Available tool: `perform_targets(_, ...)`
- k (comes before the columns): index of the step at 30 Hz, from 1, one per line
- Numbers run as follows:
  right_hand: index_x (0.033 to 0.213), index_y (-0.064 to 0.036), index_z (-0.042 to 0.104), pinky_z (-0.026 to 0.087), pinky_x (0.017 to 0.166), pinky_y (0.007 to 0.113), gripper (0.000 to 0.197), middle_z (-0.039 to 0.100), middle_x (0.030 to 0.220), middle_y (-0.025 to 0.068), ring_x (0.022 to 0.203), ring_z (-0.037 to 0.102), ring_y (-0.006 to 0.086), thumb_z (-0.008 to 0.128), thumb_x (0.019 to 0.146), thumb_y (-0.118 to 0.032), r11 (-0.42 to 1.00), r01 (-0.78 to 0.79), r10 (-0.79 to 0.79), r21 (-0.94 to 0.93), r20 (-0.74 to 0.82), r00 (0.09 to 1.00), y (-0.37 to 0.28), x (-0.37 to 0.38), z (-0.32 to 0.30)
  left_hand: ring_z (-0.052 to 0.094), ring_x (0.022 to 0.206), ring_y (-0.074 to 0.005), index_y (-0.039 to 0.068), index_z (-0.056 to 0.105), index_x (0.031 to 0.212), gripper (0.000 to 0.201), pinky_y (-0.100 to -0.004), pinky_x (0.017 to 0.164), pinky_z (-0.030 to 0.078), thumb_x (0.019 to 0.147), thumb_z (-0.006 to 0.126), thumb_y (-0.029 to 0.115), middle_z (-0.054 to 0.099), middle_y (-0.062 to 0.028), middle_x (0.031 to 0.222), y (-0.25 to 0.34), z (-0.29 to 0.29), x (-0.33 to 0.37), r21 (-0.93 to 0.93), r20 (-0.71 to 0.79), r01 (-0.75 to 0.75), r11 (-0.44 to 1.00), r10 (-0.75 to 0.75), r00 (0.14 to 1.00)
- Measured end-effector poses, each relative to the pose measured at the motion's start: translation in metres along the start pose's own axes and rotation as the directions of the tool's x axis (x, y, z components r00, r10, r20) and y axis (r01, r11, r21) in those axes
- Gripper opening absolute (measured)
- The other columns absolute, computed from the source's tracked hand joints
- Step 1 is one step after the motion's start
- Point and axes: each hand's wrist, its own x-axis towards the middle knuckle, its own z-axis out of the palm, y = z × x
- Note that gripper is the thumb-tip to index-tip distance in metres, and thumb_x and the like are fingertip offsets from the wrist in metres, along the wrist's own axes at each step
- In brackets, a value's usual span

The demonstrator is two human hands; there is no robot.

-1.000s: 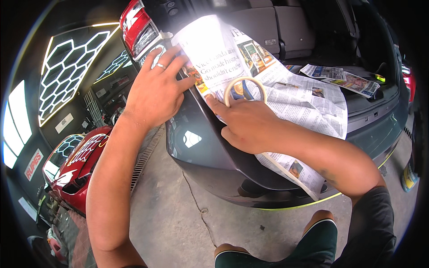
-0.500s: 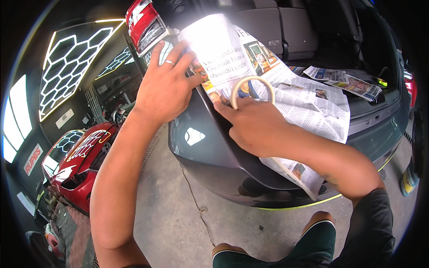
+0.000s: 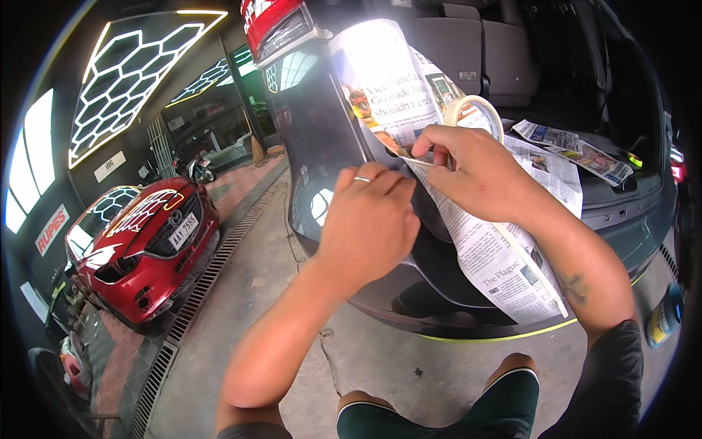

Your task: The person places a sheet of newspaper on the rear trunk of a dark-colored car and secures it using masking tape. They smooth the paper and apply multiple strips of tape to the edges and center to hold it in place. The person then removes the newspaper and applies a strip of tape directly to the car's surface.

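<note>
Printed newspaper sheets [image 3: 504, 274] hang over the rear edge of a dark grey car [image 3: 322, 132]. My right hand [image 3: 479, 172] is closed over the paper's left edge, its thumb and forefinger pinching what looks like a strip of masking tape. The cream roll of masking tape [image 3: 497, 117] stands up behind its knuckles. Just left and nearer, my left hand [image 3: 373, 223], with a ring on one finger, is closed beside the bumper's edge. Its fingertips are hidden, so whatever they hold does not show.
A red tail light [image 3: 281, 33] sits above the car's corner. Loose newspapers [image 3: 578, 150] lie in the open boot. Leftward stands a red car [image 3: 146, 245] beside a floor drain grate [image 3: 190, 314]. A blue-labelled container [image 3: 664, 318] is on the floor at right.
My left hand has come down from the paper's upper edge toward the bumper, fingers curling. My right hand has moved right and now pinches at the paper's edge; the tape roll moved with it.
</note>
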Motion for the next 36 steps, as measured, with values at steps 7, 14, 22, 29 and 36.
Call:
perform_targets(7,0.107,-0.0005,0.075,0.056,0.077,0.048,0.026,0.076,0.087,0.0199,0.088,0.076,0.0375,0.066,0.088,-0.017,0.994,0.042,-0.033,-0.104,0.082,0.996,-0.02,0.001,-0.015,0.065,0.123,-0.0388,-0.003,0.071,0.125,0.038,-0.0538,0.112,0.039,0.098,0.07,0.024,0.07,-0.0224,0.128,0.014,0.026,0.013,0.071,0.012,-0.132,0.989,0.131,0.991)
perform_targets(14,0.115,-0.0014,0.078,0.059,0.081,0.054,0.031,0.075,0.093,0.0229,0.09,0.075,0.0432,0.066,0.09,-0.017,0.901,0.202,-0.212,-0.385,0.016,0.977,-0.027,-0.012,-0.006,0.066,0.123,-0.0407,0.001,0.068,0.14,0.054,-0.0613,0.111,0.043,0.1,0.074,0.037,0.071,-0.0224,0.133,0.024,0.045,0.016,0.067,0.064,-0.169,0.983,0.164,0.984)
perform_targets(22,0.127,-0.0047,0.078,0.061,0.074,0.047,0.043,0.072,0.098,0.0186,0.088,0.074,0.0338,0.072,0.086,-0.015,0.699,0.351,-0.459,-0.623,-0.015,0.888,0.003,-0.005,0.024,0.054,0.147,-0.0421,0.002,0.06,0.155,0.07,-0.0645,0.126,0.032,0.101,0.074,0.045,0.064,-0.0198,0.153,0.053,0.069,0.016,-0.116,-0.133,-0.17,0.979,0.155,0.979)
perform_targets(29,0.128,-0.0028,0.076,0.061,0.074,0.048,0.044,0.071,0.097,0.0184,0.091,0.073,0.0339,0.073,0.086,-0.014,0.849,0.325,-0.409,-0.417,-0.127,0.904,0.022,-0.014,0.059,0.052,0.15,-0.039,0.002,0.069,0.146,0.059,-0.0589,0.128,0.035,0.099,0.073,0.038,0.064,-0.0207,0.152,0.063,-0.004,-0.032,0.097,0.468,-0.318,0.943,0.239,0.851)
perform_targets(36,0.14,-0.0016,0.069,0.061,0.078,0.048,0.054,0.071,0.101,0.0219,0.096,0.073,0.0374,0.072,0.087,-0.009,0.879,0.291,-0.372,-0.378,-0.161,0.914,0.028,-0.008,0.089,0.059,0.14,-0.0337,0.004,0.083,0.114,0.038,-0.0509,0.121,0.047,0.078,0.077,0.014,0.071,-0.013,0.131,-0.002,-0.1,0.018,0.402,0.197,-0.227,0.887,0.159,0.967)
